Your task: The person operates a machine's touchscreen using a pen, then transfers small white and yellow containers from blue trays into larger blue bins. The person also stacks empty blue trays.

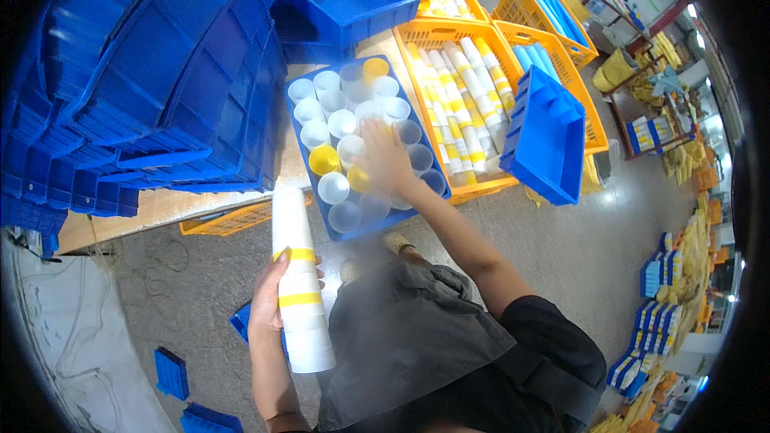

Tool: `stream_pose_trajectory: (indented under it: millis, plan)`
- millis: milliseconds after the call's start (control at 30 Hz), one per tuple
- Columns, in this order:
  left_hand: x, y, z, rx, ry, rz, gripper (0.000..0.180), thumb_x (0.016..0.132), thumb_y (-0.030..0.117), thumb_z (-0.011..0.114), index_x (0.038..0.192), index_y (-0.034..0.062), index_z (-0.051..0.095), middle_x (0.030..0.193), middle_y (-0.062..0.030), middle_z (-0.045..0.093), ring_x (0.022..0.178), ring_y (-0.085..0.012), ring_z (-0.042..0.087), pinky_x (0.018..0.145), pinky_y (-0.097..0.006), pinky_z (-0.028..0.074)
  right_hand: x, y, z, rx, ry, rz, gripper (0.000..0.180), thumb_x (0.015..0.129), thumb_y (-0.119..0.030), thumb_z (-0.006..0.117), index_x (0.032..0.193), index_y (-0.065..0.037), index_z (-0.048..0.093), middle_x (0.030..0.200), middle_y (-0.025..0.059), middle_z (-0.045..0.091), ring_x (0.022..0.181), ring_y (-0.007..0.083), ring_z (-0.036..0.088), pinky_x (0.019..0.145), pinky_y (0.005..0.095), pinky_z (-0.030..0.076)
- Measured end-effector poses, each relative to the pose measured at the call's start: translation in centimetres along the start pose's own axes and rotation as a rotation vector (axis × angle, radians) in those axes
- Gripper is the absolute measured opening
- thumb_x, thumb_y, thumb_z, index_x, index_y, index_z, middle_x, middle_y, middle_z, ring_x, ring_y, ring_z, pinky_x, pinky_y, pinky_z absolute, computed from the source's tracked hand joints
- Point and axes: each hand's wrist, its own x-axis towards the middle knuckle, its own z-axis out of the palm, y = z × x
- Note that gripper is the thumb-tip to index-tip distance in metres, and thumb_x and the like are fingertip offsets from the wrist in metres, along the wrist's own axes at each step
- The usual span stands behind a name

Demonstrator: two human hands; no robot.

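Note:
My left hand point(270, 293) is wrapped round a long stack of nested white cups point(300, 321) with two yellow bands. The stack stands nearly lengthwise in front of me, its narrow far end by the table edge. To its right, a blue tray point(319, 207) holds several upright cups, mostly whitish and translucent, a few yellow, with their mouths up. My right hand point(383, 159) reaches over the middle of this tray, fingers stretched out and somewhat blurred. It hides some cups beneath it, and whether it touches them is unclear. One yellow cup point(325, 160) stands left of that hand.
Tall stacked blue crates point(160, 80) fill the left side. Behind the tray sits an empty blue bin point(349, 0). Orange crates point(417, 32) of cup stacks stand to the right, with a small blue tray point(545, 136) leaning on one. Blue bins point(171, 373) lie on the floor.

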Motion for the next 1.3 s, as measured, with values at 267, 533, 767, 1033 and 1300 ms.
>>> stream_pose_trajectory:
  millis: [267,533,767,1033,1300]
  plan:
    - [7.4,-5.5,10.9,0.007,0.086,0.427,0.059,0.107,0.043,0.051,0.149,0.0024,0.040,0.145,-0.0163,0.051,0.136,-0.0263,0.049,0.114,-0.046,0.041,-4.4,0.2,-8.1,0.901,-0.409,-0.089,0.083,0.094,-0.036,0.072,0.156,0.002,0.033,0.153,0.0265,0.045,0.145,0.0337,0.042,0.117,0.0462,0.036]
    - [7.0,-14.0,11.3,-0.102,0.170,-0.037,0.051,0.102,0.033,0.064,0.137,-0.0012,0.051,0.131,-0.0166,0.064,0.117,-0.0267,0.066,0.100,-0.041,0.055,-6.1,8.7,-11.8,0.621,-0.430,0.016,0.090,0.085,-0.012,0.076,0.159,0.001,0.026,0.147,0.0267,0.047,0.132,0.0379,0.051,0.111,0.0451,0.042]
    - [12.2,-16.8,11.4,-0.527,0.342,0.164,0.052,0.095,0.034,0.074,0.132,0.0031,0.054,0.132,-0.0159,0.062,0.123,-0.0286,0.061,0.099,-0.049,0.054,0.0,10.5,-10.8,0.250,-0.325,-0.269,0.086,0.085,-0.014,0.073,0.159,-0.004,0.030,0.149,0.0276,0.046,0.132,0.0407,0.055,0.102,0.0442,0.050]
    - [-5.2,-27.4,-4.0,0.148,0.927,0.166,0.056,0.085,0.031,0.079,0.129,-0.0005,0.067,0.123,-0.0201,0.070,0.109,-0.0304,0.070,0.097,-0.042,0.056,-6.5,9.1,-8.8,0.621,-0.493,-0.107,0.089,0.083,-0.014,0.073,0.160,-0.002,0.030,0.156,0.0247,0.041,0.141,0.0381,0.044,0.115,0.0475,0.035]
    - [-7.1,-54.1,-20.5,-0.030,1.368,-0.372,0.039,0.080,0.027,0.072,0.101,-0.0065,0.075,0.094,-0.0270,0.075,0.090,-0.0385,0.075,0.080,-0.046,0.057,-16.6,-5.2,-2.6,0.371,-0.793,-0.295,0.089,0.078,0.001,0.075,0.156,-0.001,0.034,0.141,0.0239,0.054,0.123,0.0357,0.058,0.101,0.0428,0.048]
